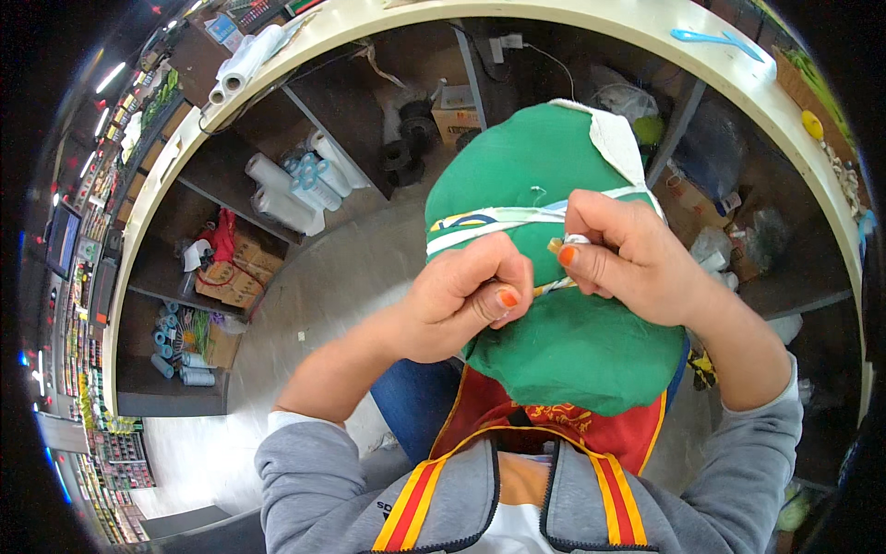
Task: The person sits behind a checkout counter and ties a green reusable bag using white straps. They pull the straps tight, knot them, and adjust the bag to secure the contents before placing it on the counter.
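Observation:
On my lap rests a green cloth bundle (pixel 512 159), with a white cloth corner (pixel 616 135) at its far right. White, patterned strips (pixel 477 218) run across it, and a short piece of similar strip (pixel 554 286) shows lower, between my hands. Over the bundle's right side, my right hand (pixel 616 253) pinches a small tan-and-white piece (pixel 556 245) between thumb and fingers. What this piece is stays unclear. Just left of it, my left hand (pixel 471 291) is curled above the cloth, thumb against the fingers; whatever it may hold is hidden.
A curved pale counter (pixel 387 15) arcs around me, with dark shelves beneath it. They hold plastic film rolls (pixel 284 194), cardboard boxes (pixel 239 270) and blue-white rolls (pixel 197 377). A blue plastic tool (pixel 716 40) lies on the counter at right. Store shelves (pixel 114 457) stand far left.

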Demonstrator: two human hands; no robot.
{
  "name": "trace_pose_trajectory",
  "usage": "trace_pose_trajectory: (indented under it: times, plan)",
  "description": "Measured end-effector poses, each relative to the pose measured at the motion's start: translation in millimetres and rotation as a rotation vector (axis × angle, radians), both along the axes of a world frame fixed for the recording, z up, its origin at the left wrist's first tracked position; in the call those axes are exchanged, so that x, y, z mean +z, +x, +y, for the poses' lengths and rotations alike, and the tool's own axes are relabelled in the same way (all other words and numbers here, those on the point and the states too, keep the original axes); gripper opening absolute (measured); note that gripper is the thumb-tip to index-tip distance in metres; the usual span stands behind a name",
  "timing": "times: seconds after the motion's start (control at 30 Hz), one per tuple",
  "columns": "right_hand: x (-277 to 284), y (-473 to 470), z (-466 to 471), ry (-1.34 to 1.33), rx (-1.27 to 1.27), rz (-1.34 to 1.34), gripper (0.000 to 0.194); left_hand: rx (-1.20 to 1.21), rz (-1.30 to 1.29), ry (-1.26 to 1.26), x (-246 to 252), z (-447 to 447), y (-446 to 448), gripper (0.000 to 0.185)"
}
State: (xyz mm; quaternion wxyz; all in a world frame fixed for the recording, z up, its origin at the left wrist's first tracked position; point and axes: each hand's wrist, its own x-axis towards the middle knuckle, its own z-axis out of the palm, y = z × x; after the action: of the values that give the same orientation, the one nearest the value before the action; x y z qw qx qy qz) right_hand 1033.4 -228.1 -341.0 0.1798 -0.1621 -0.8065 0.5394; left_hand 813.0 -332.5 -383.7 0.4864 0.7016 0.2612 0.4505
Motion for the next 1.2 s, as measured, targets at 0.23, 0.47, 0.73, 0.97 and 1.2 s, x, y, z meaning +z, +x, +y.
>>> trace_pose_trajectory:
  times: [0.23,0.47,0.73,0.97,1.2]
  plan:
    - [-8,11,8,-0.203,0.014,0.010,0.020,0.042,0.025,0.007,-2,0,-1,0.020]
    - [1,2,-3,0.061,-0.128,0.140,0.013,0.211,0.302,0.190,5,5,8,0.008]
    - [14,-52,-7,0.518,-0.155,0.256,0.011,0.245,0.175,0.045,-3,-6,9,0.003]
    - [10,-26,-39,-0.081,-0.165,-0.129,0.029,0.380,-0.063,0.136,-24,-27,13,0.031]
    - [-4,-27,-37,0.238,-0.171,-0.085,0.042,0.482,-0.142,0.230,-33,-15,18,0.033]
